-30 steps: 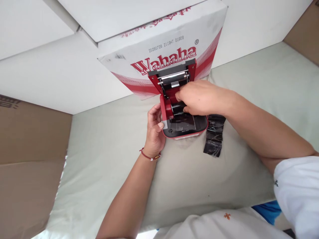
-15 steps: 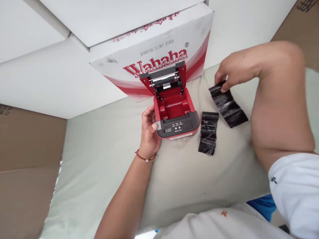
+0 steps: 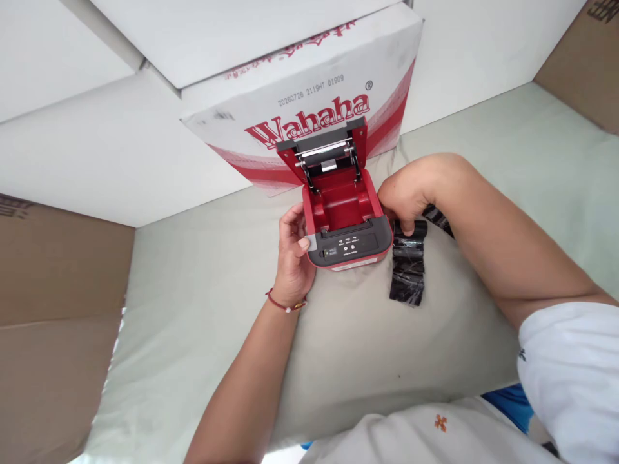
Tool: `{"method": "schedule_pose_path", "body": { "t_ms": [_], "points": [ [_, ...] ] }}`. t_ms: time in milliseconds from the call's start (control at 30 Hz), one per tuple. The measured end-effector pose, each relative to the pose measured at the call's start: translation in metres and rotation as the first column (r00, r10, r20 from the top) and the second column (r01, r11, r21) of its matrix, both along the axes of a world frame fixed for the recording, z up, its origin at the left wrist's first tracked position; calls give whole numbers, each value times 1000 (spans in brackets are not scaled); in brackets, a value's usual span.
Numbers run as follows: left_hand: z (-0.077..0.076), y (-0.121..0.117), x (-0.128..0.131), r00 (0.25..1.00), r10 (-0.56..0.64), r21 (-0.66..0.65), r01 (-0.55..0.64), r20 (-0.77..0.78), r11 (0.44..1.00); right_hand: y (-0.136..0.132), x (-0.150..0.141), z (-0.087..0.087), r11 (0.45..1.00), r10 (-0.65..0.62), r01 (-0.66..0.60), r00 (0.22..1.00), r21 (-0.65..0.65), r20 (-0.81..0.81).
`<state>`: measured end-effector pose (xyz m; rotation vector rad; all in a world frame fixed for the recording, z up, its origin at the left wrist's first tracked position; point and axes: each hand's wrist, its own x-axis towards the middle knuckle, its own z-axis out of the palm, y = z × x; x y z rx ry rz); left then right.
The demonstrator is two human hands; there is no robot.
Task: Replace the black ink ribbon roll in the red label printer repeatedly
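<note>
A small red printer (image 3: pixel 345 225) with a dark front panel lies on a pale cloth, its lid raised and its red inner bay bare. My left hand (image 3: pixel 294 251) grips the printer's left side, fingers curled round its edge. My right hand (image 3: pixel 409 193) rests beside the printer's right side, fingers closed on the top end of a black glossy roll strip (image 3: pixel 407 261) lying on the cloth. A second black strip (image 3: pixel 438 216) shows partly behind my right wrist.
A white and red carton (image 3: pixel 309 96) marked Wahaha stands just behind the printer's lid. White walls rise behind it. Brown cardboard (image 3: pixel 53 316) borders the cloth on the left and another piece (image 3: pixel 583 61) at the far right.
My right hand took a black strip out of the printer, laid it at the right, then came back to the strip beside the printer. My left hand stayed on the printer.
</note>
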<state>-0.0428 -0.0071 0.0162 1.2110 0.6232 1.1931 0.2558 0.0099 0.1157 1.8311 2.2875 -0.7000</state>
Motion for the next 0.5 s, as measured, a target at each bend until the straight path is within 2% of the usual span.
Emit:
{"method": "schedule_pose_path", "body": {
  "t_ms": [100, 167, 233, 300, 400, 500],
  "points": [
    [-1, 0, 0, 1000, 0, 0, 0, 6, 1000, 0, -11, 26, 989, 89, -86, 996, -121, 22],
    [-3, 1, 0, 1000, -5, 0, 5, 9, 1000, -2, -14, 45, 958, 169, -146, 983, -247, 76],
    [-4, 2, 0, 1000, -7, 2, 7, 12, 1000, -8, -9, 65, 933, 208, -177, 976, -313, 68],
    [-5, 2, 0, 1000, -3, 1, 3, 16, 1000, -18, 1, 84, 946, 177, -172, 984, -274, -8],
    [-5, 0, 3, 1000, 18, 10, -18, 11, 1000, -34, 9, 106, 983, 123, -133, 989, -129, -87],
    [-4, -8, 6, 989, 142, 105, -138, -30, 985, -42, -10, 111, 990, 136, -132, 984, 40, -115]
  ]
}}
